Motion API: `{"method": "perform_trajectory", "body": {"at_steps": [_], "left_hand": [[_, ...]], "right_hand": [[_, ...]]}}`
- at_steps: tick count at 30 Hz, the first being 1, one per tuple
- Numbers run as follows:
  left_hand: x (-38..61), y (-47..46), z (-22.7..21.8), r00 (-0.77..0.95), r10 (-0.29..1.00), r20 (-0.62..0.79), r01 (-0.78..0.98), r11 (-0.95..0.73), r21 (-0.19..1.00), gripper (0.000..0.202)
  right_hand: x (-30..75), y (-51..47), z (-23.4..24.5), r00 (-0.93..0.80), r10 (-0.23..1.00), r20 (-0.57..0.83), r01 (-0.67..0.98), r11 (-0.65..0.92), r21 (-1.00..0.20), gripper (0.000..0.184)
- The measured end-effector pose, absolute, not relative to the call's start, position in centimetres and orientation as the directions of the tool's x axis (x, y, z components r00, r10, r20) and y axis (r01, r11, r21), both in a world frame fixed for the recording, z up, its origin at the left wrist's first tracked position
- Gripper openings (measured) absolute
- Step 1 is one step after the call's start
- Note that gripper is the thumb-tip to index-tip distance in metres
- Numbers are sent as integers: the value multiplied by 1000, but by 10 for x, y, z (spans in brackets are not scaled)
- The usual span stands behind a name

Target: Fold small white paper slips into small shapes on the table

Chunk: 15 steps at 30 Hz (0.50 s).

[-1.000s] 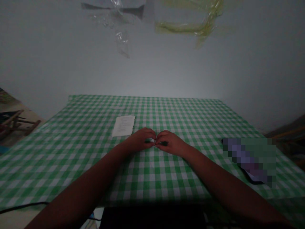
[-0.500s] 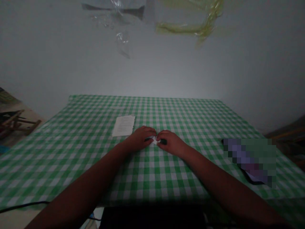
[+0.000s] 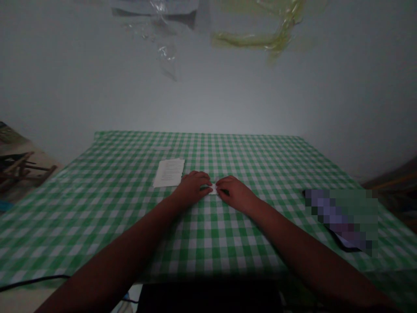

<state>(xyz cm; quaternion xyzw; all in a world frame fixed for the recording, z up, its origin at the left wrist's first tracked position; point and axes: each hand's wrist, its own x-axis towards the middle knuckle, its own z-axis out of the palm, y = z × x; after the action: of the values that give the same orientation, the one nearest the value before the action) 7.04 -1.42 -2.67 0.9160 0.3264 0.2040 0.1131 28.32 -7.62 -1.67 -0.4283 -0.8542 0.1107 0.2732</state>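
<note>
A small white piece of paper lies between my two hands at the middle of the table, its folds too small to make out. My left hand pinches its left side between thumb and fingers. On the other side, my right hand grips the paper with thumb and fingertips, leaving a dark gap inside the curled fingers. Just beyond my left hand, a stack of printed paper sheets with a ragged right edge rests flat on the cloth.
A green and white checked tablecloth covers the table, which meets a pale wall with tape remnants. At the right lies a dark-edged phone-like object, mostly pixelated. A black cable runs along the front left; wooden furniture stands beyond.
The white paper looks flatter and lower between my hands than before. My fingertips have shifted slightly, and my right thumb has moved in towards the paper. The sheets stay put.
</note>
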Motion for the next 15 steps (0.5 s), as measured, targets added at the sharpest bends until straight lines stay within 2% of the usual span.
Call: {"method": "perform_trajectory", "body": {"at_steps": [9,15], "left_hand": [[70,-24,-16,721,667,186,629,-743,227,30],[73,-35,-6,695,688,208,685,-722,98,26]], "right_hand": [[281,-77,-17,-467,801,374,701,593,-396,15],[281,-78,-18,-472,822,319,769,561,-308,14]]}}
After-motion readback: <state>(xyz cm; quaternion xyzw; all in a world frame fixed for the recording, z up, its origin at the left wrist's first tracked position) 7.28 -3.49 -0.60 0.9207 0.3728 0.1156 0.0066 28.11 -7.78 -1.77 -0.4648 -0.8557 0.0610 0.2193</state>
